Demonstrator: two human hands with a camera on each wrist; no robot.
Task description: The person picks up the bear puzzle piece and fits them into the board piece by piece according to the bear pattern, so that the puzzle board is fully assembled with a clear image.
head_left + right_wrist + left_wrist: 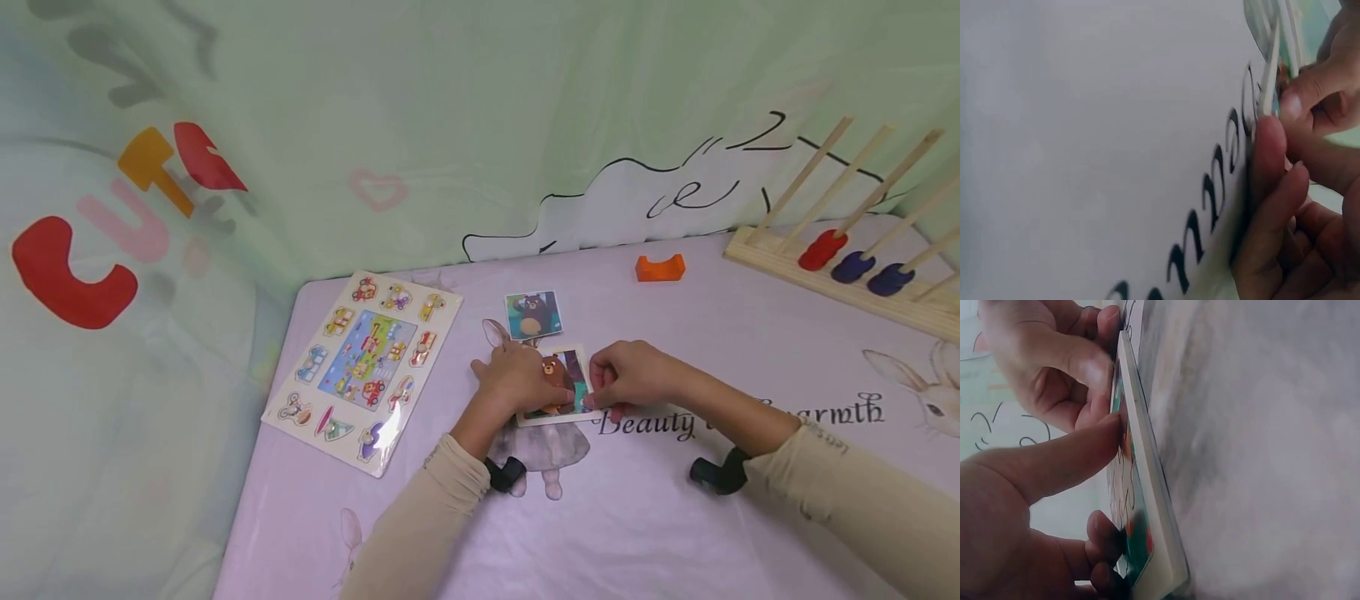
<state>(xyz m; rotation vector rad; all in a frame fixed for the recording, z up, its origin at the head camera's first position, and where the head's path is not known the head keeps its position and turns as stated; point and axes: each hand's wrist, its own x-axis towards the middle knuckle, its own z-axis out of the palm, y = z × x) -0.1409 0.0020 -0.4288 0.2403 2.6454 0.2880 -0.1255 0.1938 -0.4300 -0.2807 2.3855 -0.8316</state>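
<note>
A small framed bear puzzle (556, 375) lies on the table cloth, its pale frame (1155, 506) seen edge-on in the left wrist view. My left hand (513, 379) rests on its left part, the thumb extended over the picture and the fingertips touching its surface. With thumb and fingers, my right hand (633, 375) pinches the puzzle at its right edge; in the right wrist view a fingertip (1269, 140) sits against the frame's end. Just beyond lies a square bear picture card (533, 315). My hands cover parts of the puzzle.
To the left lies a vehicle peg puzzle board (341, 433). An orange notched block (660, 268) sits near the back edge. At the right stands a wooden rack with upright rods (847, 283), bearing red and blue beads. A printed curtain (420, 125) hangs behind.
</note>
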